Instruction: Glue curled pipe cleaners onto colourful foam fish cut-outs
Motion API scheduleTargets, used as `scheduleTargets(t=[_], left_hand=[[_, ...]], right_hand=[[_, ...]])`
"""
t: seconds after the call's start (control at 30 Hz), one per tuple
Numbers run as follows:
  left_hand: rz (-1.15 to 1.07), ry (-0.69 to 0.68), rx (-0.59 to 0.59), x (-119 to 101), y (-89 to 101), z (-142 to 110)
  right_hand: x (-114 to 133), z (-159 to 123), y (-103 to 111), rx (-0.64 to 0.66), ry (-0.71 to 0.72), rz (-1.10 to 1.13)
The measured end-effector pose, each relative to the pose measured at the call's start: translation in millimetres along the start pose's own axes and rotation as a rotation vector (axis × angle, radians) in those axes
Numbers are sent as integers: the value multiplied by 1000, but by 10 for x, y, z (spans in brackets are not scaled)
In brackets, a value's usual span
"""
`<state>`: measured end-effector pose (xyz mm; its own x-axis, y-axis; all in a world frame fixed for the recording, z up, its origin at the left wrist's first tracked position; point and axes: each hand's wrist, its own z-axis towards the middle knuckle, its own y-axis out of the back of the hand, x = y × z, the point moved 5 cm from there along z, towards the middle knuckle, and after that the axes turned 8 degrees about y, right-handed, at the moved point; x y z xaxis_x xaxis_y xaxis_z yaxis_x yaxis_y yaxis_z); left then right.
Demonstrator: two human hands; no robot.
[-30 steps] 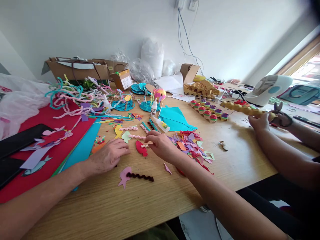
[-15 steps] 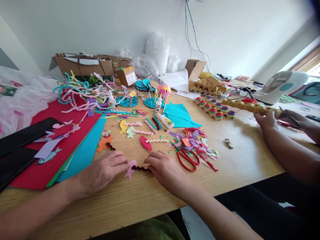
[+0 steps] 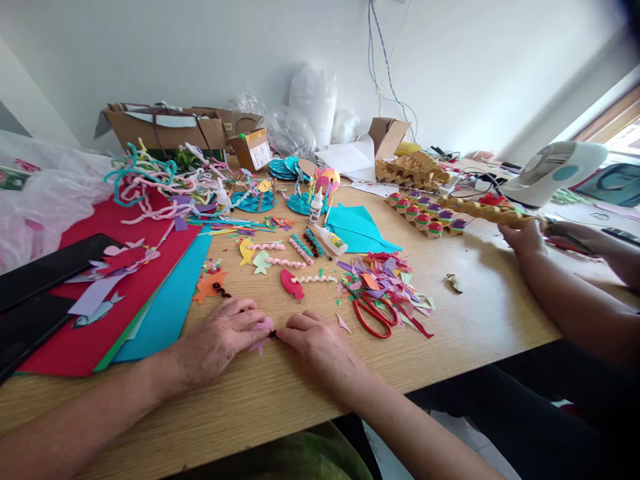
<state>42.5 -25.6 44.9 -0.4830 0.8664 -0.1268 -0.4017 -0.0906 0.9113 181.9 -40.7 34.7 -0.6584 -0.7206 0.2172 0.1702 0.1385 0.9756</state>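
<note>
My left hand lies low over the table, its fingertips holding down a pink paper star and covering part of it. My right hand pinches a dark brown curled pipe cleaner against the star; most of that curl is hidden under the fingers. Just beyond my left hand is an orange paper star with another brown curl on it. A red paper fish with a cream curl lies beyond my right hand. Red-handled scissors rest by the paper scraps.
A co-worker's hands hold an egg-carton strip at the right. Glue bottles stand and lie mid-table near blue paper. Red paper sheets and black objects cover the left. Behind are cardboard boxes.
My right hand has shifted left along the brown pipe cleaner, up close to the pink star. My left fingers have moved right, onto the star. A small pink scrap now shows beside my right hand.
</note>
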Motion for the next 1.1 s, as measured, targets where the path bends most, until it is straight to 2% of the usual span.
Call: scheduleTargets(t=[0.13,0.27,0.37,0.6,0.83,1.1], left_hand=[[22,-4,3,-33,24,12],[-50,109,34,72,-1,-21],[-133,167,-7,144,-3,-59],[-172,189,32,114,13,-94],[-325,190,22,142,73,-64],[-206,232,-53,238,91,-220]], right_hand=[[-1,2,-11,-3,5,-18],[-1,5,-5,21,-13,-22],[0,9,-12,28,-20,-24],[11,26,-3,7,-11,-35],[31,33,33,23,-10,-39],[23,38,16,19,-19,-50]])
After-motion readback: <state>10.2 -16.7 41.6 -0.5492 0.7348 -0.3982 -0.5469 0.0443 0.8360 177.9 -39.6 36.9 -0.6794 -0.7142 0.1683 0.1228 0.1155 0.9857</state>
